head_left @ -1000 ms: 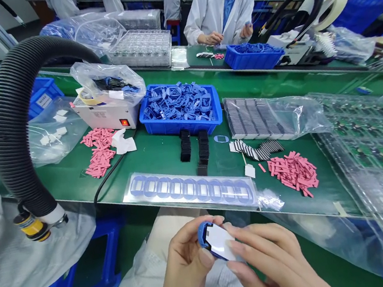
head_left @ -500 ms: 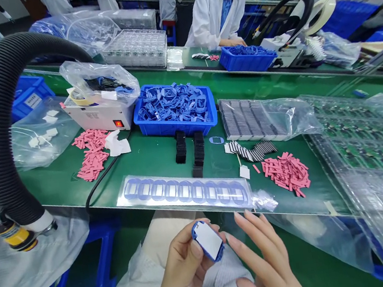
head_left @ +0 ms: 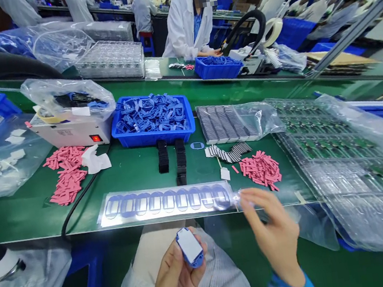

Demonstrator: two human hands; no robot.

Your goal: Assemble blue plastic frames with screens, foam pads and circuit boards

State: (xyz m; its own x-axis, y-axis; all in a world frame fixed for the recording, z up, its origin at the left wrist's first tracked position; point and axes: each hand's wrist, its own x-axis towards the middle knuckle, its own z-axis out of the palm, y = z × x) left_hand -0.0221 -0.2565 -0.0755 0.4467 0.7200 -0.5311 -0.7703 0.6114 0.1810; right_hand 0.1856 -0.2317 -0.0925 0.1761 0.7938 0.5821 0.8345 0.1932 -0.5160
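My left hand point(head_left: 176, 270) is closed round a small blue plastic housing point(head_left: 196, 260) with a white rectangular pad point(head_left: 189, 245) on its upward face. It holds this over my lap, in front of the table edge. My right hand point(head_left: 274, 227) is at the table edge with its fingertips pinched together at crumpled clear film scraps point(head_left: 235, 198); what lies between the fingers is too small to make out. Left of those fingertips lies a clear strip point(head_left: 102, 219) bearing a row of blue oval stickers point(head_left: 169, 200) with pale rectangular centres.
A blue bin point(head_left: 154, 137) of blue plastic parts stands mid-table, with stacks of black pads point(head_left: 180, 157) before it. Pink strips lie in a left pile point(head_left: 67, 181) and a right pile point(head_left: 261, 170). Clear trays of circuit boards point(head_left: 328, 142) cover the right side. A co-worker point(head_left: 180, 30) sits opposite.
My right hand has moved away from the housing, up and right to the film scraps, and its fingers have closed together. My left hand still holds the housing. The camera view has shifted right.
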